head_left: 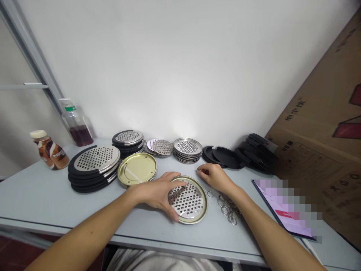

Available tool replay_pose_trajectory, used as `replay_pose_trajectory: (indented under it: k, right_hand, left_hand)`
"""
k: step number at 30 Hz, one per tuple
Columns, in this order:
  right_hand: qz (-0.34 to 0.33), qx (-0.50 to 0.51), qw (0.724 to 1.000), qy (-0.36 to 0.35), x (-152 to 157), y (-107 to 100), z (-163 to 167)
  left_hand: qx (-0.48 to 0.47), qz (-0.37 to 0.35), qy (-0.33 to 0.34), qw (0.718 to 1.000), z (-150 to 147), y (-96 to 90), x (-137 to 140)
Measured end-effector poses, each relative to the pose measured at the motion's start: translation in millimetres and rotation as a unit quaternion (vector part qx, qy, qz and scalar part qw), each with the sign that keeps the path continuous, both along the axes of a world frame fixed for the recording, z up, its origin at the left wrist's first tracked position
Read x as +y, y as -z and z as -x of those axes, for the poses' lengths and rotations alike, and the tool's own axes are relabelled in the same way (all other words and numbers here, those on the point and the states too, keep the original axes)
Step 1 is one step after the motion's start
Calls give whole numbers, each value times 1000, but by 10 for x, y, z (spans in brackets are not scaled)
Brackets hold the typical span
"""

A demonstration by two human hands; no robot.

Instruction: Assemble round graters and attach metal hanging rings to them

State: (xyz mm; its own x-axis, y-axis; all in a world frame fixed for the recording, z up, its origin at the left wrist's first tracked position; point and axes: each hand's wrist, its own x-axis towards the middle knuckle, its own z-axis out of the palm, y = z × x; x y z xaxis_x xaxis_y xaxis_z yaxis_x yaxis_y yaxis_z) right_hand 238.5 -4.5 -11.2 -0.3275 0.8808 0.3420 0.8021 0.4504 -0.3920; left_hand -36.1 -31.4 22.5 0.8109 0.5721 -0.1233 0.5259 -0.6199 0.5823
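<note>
Close to the middle of the worktop's (146, 227) front edge, here's the gold-rimmed grater (189, 201), lying flat, holes up, right between the two hands! The left hand (156, 192) has it, thumb and fingers spread wide, clasping its left side. Over on the far right side, the right hand (214, 177) hovers just off the rim, fingers curled; whether they pinch anything, can't tell. Loose metal rings (225, 209) lie by that forearm, and towards the back edge stands a stack of graters (187, 148).
</note>
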Motion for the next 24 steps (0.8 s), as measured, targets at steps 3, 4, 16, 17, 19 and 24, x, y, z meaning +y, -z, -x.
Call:
replay_pose_trajectory:
  k: [3, 4, 16, 17, 19, 24]
  right_hand:
    - [-1, -4, 1000, -6, -4, 5, 5]
    - [-1, -1, 1000, -3, 0, 16, 5]
    - [-158, 96, 981, 64, 270, -21, 147]
    - [-161, 87, 982, 54, 300, -12, 151]
    - [-166, 62, 983, 40, 350, 22, 136]
    - [-170, 24, 984, 48, 389, 77, 58]
  left_hand:
    - [-20, 7, -21, 1000, -10, 14, -7]
    - [-24, 4, -28, 999, -15, 22, -10]
    - [-31, -20, -36, 999, -15, 57, -23]
    - [-31, -18, -36, 999, -11, 59, -22]
    - [-33, -15, -37, 999, -5, 65, -20]
    - [-42, -12, -38, 998, -3, 80, -15]
